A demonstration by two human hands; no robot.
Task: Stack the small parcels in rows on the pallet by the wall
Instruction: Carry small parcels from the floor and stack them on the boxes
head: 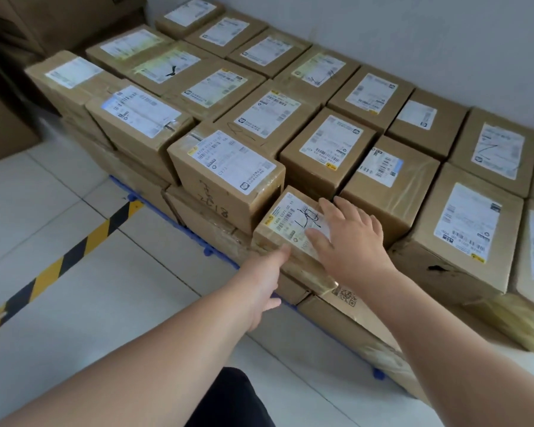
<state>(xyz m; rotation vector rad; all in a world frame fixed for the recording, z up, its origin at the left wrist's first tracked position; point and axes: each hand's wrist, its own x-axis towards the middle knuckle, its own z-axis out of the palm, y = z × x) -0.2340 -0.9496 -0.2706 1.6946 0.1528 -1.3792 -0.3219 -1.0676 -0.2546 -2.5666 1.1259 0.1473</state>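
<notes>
While the small parcel (290,218) sits at the near edge of the stack, on the lower boxes (346,315) above the blue pallet (198,240), nothing is clamped. The left hand (265,282) is laid against its near face, the finger that shows held straight. The right hand (349,238) is spread flat on its label. By this judgement, the parcel is best pressed down and slid inward until it lies flush against the taller parcel (228,177) on its left and the box behind (386,186), its front lined up with the row. Beyond, rows are packed up to the wall (413,41).
</notes>
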